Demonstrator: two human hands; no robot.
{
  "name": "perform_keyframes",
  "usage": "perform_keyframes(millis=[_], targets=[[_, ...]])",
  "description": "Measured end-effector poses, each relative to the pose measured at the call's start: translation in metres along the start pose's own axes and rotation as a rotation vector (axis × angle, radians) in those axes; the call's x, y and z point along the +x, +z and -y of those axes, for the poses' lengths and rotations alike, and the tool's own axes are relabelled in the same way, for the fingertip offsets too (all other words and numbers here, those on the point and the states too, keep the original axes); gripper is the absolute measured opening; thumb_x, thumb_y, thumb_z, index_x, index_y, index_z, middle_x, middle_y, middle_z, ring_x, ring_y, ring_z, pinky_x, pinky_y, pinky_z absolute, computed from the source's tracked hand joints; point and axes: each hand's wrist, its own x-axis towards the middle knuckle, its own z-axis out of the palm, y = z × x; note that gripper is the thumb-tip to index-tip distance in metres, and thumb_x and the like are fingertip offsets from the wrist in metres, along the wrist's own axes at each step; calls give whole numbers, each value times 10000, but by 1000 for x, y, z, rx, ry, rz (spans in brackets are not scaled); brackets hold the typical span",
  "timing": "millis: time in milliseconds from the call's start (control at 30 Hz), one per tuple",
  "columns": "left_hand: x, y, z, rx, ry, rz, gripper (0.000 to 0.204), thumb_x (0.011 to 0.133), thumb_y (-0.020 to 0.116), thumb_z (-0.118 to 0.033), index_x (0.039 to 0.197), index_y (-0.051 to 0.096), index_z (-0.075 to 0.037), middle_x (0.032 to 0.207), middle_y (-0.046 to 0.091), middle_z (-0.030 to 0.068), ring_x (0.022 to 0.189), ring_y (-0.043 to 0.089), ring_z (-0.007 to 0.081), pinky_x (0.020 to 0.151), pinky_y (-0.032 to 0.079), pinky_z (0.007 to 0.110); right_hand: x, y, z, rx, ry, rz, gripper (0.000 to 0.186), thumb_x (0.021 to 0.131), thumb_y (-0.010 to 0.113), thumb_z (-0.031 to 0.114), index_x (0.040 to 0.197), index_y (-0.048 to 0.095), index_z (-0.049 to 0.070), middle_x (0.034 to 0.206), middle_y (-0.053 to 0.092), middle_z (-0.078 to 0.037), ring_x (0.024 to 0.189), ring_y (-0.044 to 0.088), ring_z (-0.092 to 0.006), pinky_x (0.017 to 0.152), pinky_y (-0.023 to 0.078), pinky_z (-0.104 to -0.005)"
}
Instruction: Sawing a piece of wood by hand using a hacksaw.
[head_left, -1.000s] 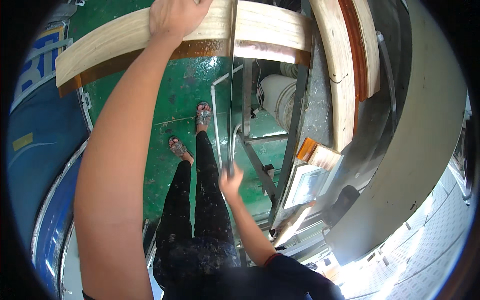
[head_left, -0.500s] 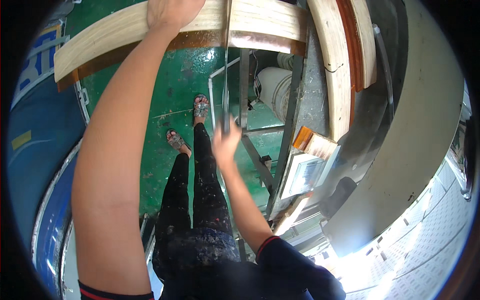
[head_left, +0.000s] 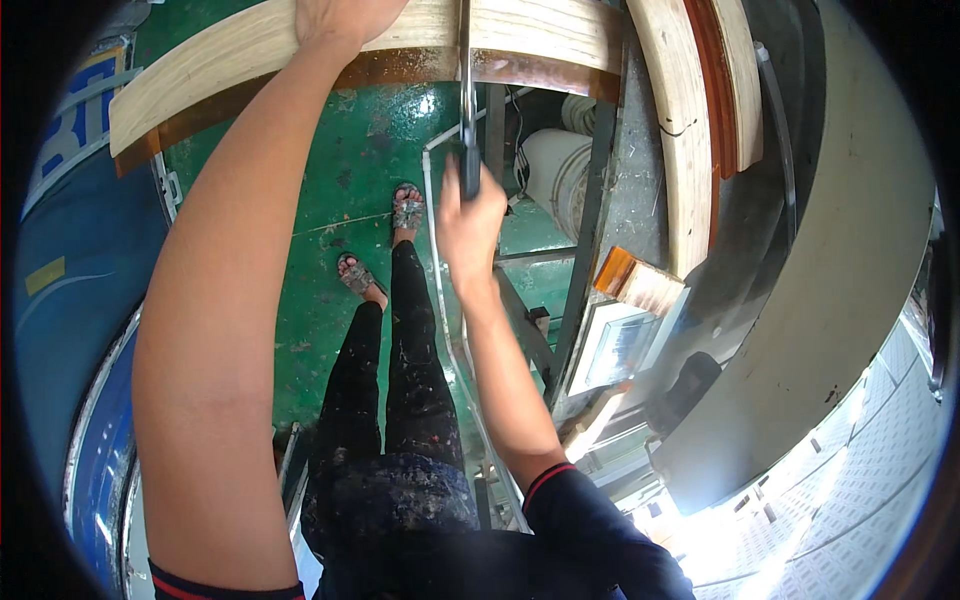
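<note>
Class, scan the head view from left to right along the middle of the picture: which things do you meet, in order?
Blue curved panel → left forearm → black-trousered legs → right forearm → small wooden block → large grey curved panel.

Bright daylight, lower-right glare, fisheye-bent edges.

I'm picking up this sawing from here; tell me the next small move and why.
Probably draw the saw down in a short, straight stroke. The right hand grips its dark handle below the bench, the thin blade runs up across the pale wooden board, and the left hand presses that board flat, so it looks steadied for cutting.
</note>
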Motion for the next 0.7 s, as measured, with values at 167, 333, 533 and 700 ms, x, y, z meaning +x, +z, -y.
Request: perform_keyframes(millis=[167, 333, 533, 700], targets=[[6, 2, -20, -86, -17, -1, 384, 885, 551, -342, 730, 726, -38, 741, 676, 206, 731, 649, 405, 754, 492, 485, -153, -61, -135, -201, -16, 1, 29, 856, 613, 38, 836, 593, 31, 591, 487, -134, 508, 572, -241, 537, 452, -356], [-5, 1, 7, -24, 10, 18, 385, 885, 551, -344, 741, 732, -36, 740, 674, 214, 731, 648, 404, 758, 490, 486, -113, -22, -71, -18, 126, 54, 78, 890, 600, 65, 857, 602, -6, 590, 452, -106, 541, 500, -127, 543, 442, -334], [1, -2, -5, -13, -18, 32, 403, 888, 548, -361, 741, 730, -33, 759, 676, 218, 749, 648, 400, 758, 489, 487, 31, 3, 35, 13, 85, 21, 280, 967, 583, 180, 815, 548, -53, 602, 441, -179, 550, 362, -170, 513, 391, -383], [3, -3, -7, -59, -26, 54, 391, 880, 562, -359, 742, 728, -33, 766, 682, 210, 755, 650, 399, 764, 488, 492, -108, -30, -67, -33, 65, 0, 90, 895, 595, 66, 851, 597, -12, 598, 475, -116, 530, 489, -142, 529, 434, -333]])
